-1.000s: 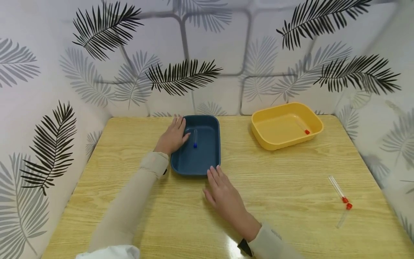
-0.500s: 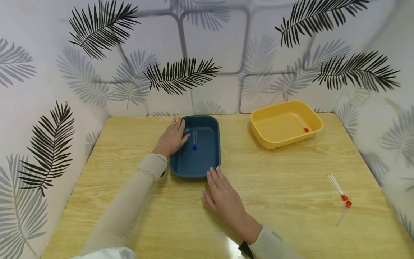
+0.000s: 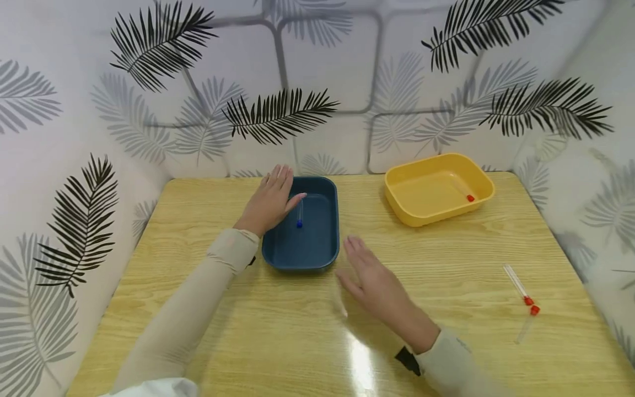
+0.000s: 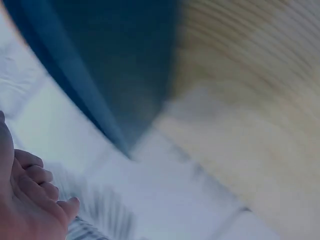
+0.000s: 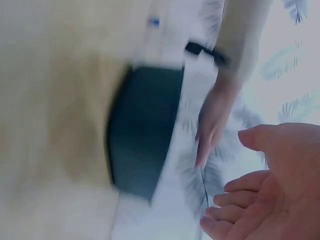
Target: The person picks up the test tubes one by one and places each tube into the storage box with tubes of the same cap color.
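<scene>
A dark blue plastic tray (image 3: 302,248) stands at the left of the table, with a clear tube with a blue cap (image 3: 300,223) lying inside. My left hand (image 3: 270,201) is over the tray's left rim, fingers straight and thumb spread. The right wrist view shows this hand raised above the tray's edge, holding nothing. My right hand (image 3: 384,289) is apart from the tray, off its near right corner. Its fingers are extended, slightly blurred, and the palm (image 5: 285,200) holds nothing. Part of the blue-capped tube lies hidden behind my left thumb.
A yellow tray (image 3: 421,201) with a red-capped tube (image 3: 470,198) inside stands at the back right. Two more red-capped tubes (image 3: 517,284) lie on the table's right side. A patterned wall cloth (image 3: 327,132) borders the table. A small blue spot (image 5: 154,21) shows blurred in the right wrist view.
My left hand has risen off the blue tray's left rim and shifted slightly right. My right hand has left the tray's near right corner and moved right. The trays stay put.
</scene>
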A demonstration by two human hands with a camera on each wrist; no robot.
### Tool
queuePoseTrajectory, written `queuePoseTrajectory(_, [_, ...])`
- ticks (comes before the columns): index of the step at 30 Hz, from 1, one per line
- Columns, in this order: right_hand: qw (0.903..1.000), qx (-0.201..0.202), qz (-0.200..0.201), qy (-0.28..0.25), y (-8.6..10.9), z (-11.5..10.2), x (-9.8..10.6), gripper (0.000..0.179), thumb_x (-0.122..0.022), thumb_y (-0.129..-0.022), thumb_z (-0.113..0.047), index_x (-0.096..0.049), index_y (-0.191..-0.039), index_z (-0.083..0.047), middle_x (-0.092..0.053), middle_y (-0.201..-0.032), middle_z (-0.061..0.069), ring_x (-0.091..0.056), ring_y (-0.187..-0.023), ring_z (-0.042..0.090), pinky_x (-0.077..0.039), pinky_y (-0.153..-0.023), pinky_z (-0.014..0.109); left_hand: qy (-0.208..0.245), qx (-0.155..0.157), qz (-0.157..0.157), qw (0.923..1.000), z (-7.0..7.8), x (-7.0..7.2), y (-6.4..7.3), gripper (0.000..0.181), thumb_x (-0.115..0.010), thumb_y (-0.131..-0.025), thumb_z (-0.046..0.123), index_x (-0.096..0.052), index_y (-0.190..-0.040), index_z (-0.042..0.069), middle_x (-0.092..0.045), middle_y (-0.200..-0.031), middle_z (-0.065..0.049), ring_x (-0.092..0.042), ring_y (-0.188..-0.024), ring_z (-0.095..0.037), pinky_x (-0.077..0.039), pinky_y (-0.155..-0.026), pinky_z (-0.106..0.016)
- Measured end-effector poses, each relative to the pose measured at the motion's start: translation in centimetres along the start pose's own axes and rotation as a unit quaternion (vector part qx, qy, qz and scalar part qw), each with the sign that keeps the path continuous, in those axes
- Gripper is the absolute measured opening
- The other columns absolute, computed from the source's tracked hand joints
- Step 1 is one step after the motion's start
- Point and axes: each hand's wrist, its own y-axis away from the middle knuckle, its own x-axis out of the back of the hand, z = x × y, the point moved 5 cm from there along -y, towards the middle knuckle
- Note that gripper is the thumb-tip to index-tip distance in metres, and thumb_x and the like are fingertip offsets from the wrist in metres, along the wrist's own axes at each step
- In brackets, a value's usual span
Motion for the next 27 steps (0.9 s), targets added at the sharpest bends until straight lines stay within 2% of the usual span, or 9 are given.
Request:
queuePoseTrajectory(5, [0.9980, -0.060, -0.011, 0.012, -0.2, 5.3, 4.2, 0.066, -0.040, -0.098, -0.043, -0.025, -0.145, 0.001, -0.022, -0.150, 0.016, -0.022, -0.137, 0.030, -0.029, -0.103, 0.050, 0.028, -0.056, 0.002, 0.9980, 5.1, 2.2, 0.1, 0.075, -0.024, -0.097, 0.055, -0.012, -0.148, 0.001, -0.011, -0.153, -0.016, -0.004, -0.141, -0.026, -0.012, -0.112, -0.043])
queuePoseTrajectory(8, [0.9961, -0.086, -0.012, 0.017, -0.1, 8.9, 6.3, 0.067, -0.036, -0.099, -0.044, -0.025, -0.144, 0.004, -0.023, -0.148, 0.021, -0.023, -0.135, 0.036, -0.028, -0.102, 0.054, 0.031, -0.077, 0.000, 0.9965, 8.3, 2.9, 0.4, 0.075, -0.019, -0.097, 0.057, -0.010, -0.149, 0.003, -0.009, -0.154, -0.014, -0.004, -0.141, -0.025, -0.012, -0.112, -0.041])
queuePoseTrajectory(13, [0.9876, -0.150, -0.046, 0.003, 0.4, 14.8, 9.4, 0.070, -0.030, -0.100, -0.045, -0.016, -0.145, 0.006, -0.018, -0.147, 0.029, -0.021, -0.133, 0.045, -0.022, -0.103, 0.058, 0.049, -0.106, -0.006, 0.9931, 14.4, 3.6, 0.6, 0.076, -0.016, -0.096, 0.057, -0.003, -0.148, 0.003, -0.002, -0.154, -0.011, 0.003, -0.141, -0.023, -0.008, -0.112, -0.037])
queuePoseTrajectory(15, [0.9838, -0.170, -0.056, -0.002, 0.6, 16.8, 10.4, 0.070, -0.029, -0.100, -0.044, -0.014, -0.145, 0.008, -0.017, -0.146, 0.032, -0.021, -0.131, 0.048, -0.021, -0.102, 0.060, 0.064, -0.116, -0.012, 0.9911, 16.9, 3.5, 0.5, 0.077, -0.015, -0.096, 0.057, 0.000, -0.148, 0.003, 0.000, -0.154, -0.012, 0.007, -0.140, -0.022, -0.008, -0.112, -0.037])
queuePoseTrajectory(17, [0.9832, -0.176, -0.049, 0.003, 0.6, 18.6, 11.3, 0.065, -0.031, -0.100, -0.040, -0.025, -0.141, 0.010, -0.033, -0.137, 0.034, -0.036, -0.121, 0.049, -0.031, -0.095, 0.060, 0.077, -0.120, -0.018, 0.9896, 19.1, 3.1, 0.3, 0.077, -0.014, -0.095, 0.058, 0.002, -0.148, 0.004, 0.002, -0.154, -0.011, 0.009, -0.140, -0.021, -0.009, -0.112, -0.038])
queuePoseTrajectory(19, [0.9823, -0.182, -0.043, 0.011, 0.6, 20.3, 11.9, 0.057, -0.031, -0.101, -0.037, -0.036, -0.131, 0.011, -0.047, -0.119, 0.033, -0.050, -0.102, 0.047, -0.040, -0.082, 0.057, 0.075, -0.120, -0.019, 0.9898, 20.7, 2.5, -0.2, 0.077, -0.013, -0.095, 0.058, 0.001, -0.149, 0.005, 0.001, -0.154, -0.012, 0.009, -0.139, -0.022, -0.012, -0.112, -0.038])
queuePoseTrajectory(22, [0.9781, -0.201, -0.051, 0.018, 0.7, 22.6, 12.6, 0.055, -0.031, -0.101, -0.036, -0.036, -0.127, 0.013, -0.048, -0.111, 0.035, -0.050, -0.090, 0.049, -0.040, -0.073, 0.059, 0.057, -0.116, -0.008, 0.9916, 22.5, 1.4, -1.0, 0.077, -0.012, -0.095, 0.058, -0.004, -0.149, 0.005, -0.004, -0.154, -0.013, 0.004, -0.140, -0.023, -0.017, -0.111, -0.038])
queuePoseTrajectory(25, [0.9711, -0.225, -0.078, 0.017, 0.7, 24.8, 12.7, 0.070, -0.028, -0.100, -0.042, -0.022, -0.137, 0.017, -0.034, -0.129, 0.042, -0.038, -0.110, 0.057, -0.033, -0.087, 0.066, 0.036, -0.104, 0.010, 0.9938, 23.6, 0.2, -2.0, 0.076, -0.013, -0.095, 0.057, -0.010, -0.149, 0.003, -0.010, -0.154, -0.014, -0.004, -0.141, -0.025, -0.021, -0.110, -0.038])
queuePoseTrajectory(27, [0.9671, -0.236, -0.092, 0.020, 0.5, 26.2, 12.6, 0.077, -0.025, -0.098, -0.047, -0.017, -0.138, 0.019, -0.027, -0.133, 0.044, -0.033, -0.114, 0.059, -0.029, -0.091, 0.066, 0.029, -0.091, 0.017, 0.9952, 24.0, -0.7, -2.7, 0.075, -0.014, -0.096, 0.056, -0.012, -0.148, 0.002, -0.012, -0.153, -0.014, -0.006, -0.141, -0.026, -0.022, -0.110, -0.038])
